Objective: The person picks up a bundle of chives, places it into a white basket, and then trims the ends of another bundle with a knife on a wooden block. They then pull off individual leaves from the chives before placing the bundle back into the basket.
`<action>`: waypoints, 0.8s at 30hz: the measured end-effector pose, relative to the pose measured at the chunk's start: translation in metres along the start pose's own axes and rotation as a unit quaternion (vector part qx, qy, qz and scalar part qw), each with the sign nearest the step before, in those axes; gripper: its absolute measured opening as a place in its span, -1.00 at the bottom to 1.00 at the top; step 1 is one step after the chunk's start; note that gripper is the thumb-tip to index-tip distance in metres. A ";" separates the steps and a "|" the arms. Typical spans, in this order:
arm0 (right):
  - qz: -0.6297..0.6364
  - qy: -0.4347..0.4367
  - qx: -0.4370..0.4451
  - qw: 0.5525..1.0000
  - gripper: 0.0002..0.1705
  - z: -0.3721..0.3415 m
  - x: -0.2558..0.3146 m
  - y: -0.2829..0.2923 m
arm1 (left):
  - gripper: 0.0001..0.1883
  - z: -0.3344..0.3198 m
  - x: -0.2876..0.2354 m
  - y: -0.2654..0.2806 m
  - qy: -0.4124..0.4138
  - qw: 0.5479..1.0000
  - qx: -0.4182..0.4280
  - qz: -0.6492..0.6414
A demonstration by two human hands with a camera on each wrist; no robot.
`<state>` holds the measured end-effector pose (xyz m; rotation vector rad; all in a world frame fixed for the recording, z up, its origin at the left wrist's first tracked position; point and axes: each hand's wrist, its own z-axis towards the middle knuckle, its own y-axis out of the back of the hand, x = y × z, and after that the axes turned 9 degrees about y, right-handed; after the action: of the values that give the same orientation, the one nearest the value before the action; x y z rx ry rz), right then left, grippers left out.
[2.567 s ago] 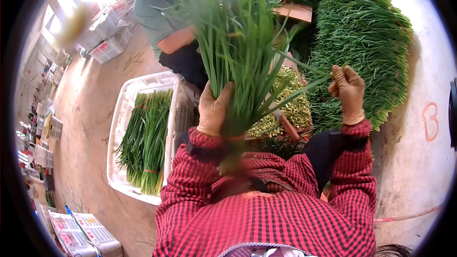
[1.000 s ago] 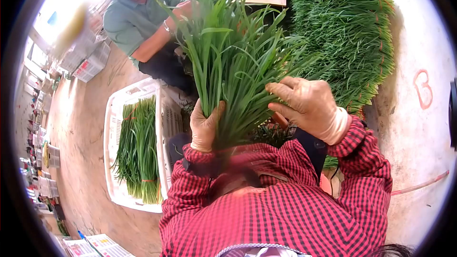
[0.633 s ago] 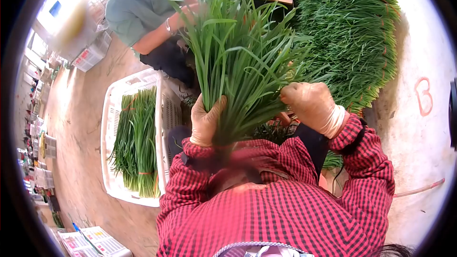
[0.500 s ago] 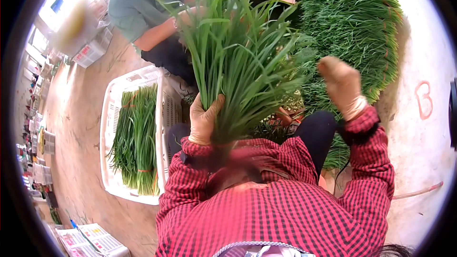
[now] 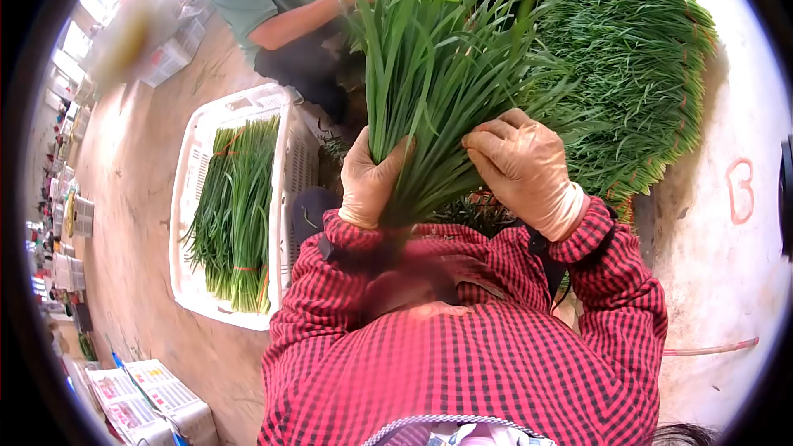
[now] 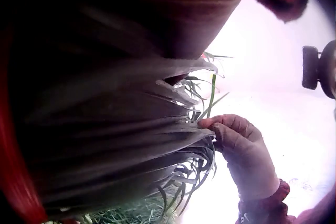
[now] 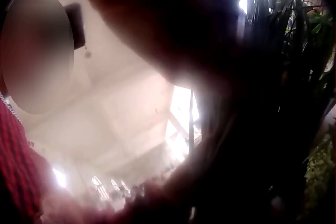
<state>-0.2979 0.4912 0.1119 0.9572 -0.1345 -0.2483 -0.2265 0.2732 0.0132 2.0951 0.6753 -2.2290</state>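
Left of centre in the head view, a white crate (image 5: 302, 144) holds bundled greens (image 5: 239, 206), long and flat-leaved, with orange-red bands near the upper and lower parts and paler stalk ends toward the bottom. More pale crates (image 5: 169, 60) sit at the upper left, their contents too blurred to tell.

The loose bunch (image 5: 438, 74) stands at the upper centre, its bright green blades fanned upward and outward, some arching over. The left hand (image 5: 370, 180), gloved, grips it low, fingers wrapped behind and thumb across the front. The right hand (image 5: 529, 172), also gloved, has thumb and fingertips brought together at the bunch's right edge, seemingly pinching a blade or two. A banded heap of greens (image 5: 632, 74) fills the upper right.

The bunch's foot blurs against the checked shirt (image 5: 471, 363), and its topmost tips are cut off by the frame. The right wrist view is mostly dark.
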 end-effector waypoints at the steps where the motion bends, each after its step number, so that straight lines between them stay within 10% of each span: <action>1: 0.014 0.002 -0.018 1.000 -0.81 0.001 0.001 -0.001 | -0.68 0.002 0.002 0.001 -0.007 1.000 -0.006 -0.001; 24: 0.062 -0.026 0.063 0.996 -0.86 0.002 0.016 -0.036 | -0.65 0.004 0.008 0.011 0.049 0.999 -0.017 -0.014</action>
<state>-0.2886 0.4659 0.0834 1.0638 -0.2597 -0.1520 -0.2278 0.2641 0.0024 2.2032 0.7482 -2.1249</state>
